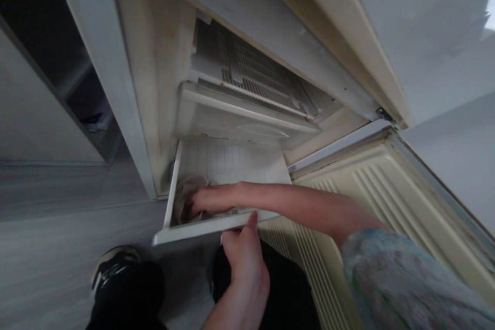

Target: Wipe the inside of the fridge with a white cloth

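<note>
Our right hand [201, 201] presses a cloth [184, 193] into the drawer's [201, 227] left front corner, fingers curled on it, while our left hand [242, 250] grips the front edge.

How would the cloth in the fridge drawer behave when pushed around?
The cloth looks bunched and creased under the right hand, so it is probably floppy and light. It would likely slide easily on the smooth drawer that the left hand steadies.

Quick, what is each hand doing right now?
Left hand: grips the front edge of the pulled-out drawer.
Right hand: inside the drawer, pressed on a grey cloth; whether it grips cannot be told.
</note>
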`<state>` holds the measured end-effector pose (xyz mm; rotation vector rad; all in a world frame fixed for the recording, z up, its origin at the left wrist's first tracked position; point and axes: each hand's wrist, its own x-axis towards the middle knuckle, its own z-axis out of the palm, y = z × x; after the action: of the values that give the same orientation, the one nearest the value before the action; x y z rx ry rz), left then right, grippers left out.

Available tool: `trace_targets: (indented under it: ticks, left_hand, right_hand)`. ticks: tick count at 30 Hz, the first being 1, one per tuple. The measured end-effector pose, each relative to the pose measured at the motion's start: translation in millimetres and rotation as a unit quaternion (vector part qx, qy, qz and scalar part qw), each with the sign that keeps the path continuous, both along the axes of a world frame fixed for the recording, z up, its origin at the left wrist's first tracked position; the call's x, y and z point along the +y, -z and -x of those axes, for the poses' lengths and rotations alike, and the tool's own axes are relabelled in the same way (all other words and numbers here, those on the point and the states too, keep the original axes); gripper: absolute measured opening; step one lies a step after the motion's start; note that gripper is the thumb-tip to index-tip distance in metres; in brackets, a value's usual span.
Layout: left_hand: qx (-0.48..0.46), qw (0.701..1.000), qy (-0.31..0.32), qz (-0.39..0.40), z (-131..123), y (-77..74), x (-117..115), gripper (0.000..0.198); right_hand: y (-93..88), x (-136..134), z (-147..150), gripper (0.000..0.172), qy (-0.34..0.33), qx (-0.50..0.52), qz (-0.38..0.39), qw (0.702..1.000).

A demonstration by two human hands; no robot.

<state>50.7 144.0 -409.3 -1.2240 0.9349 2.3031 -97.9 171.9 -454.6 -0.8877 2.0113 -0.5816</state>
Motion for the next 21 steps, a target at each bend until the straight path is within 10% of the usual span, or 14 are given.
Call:
trace_targets:
  ticks: [3,8,16,21]
  left_hand:
    - [0.018,1.000,0.000,-0.015,1,-2.0,0,0.025]
    - [-0.026,0.999,0.019,-0.011,1,-5.2,0,0.021]
    - [-0.034,0.999,0.032,0.000,1,-7.3,2,0.021]
    - [-0.019,0.999,0.021,-0.024,1,-8.9,0,0.026]
  right_hand:
    - [-5.0,21,17,0.026,0.090,0.172,-0.070,0.978]
    - [12.9,48,62,0.037,0.378,0.315,-0.128,0.861]
    - [49.2,57,98,0.035,0.335,0.256,-0.156,0.893]
    - [39.7,54,60,0.029,0.190,0.199,-0.102,0.956]
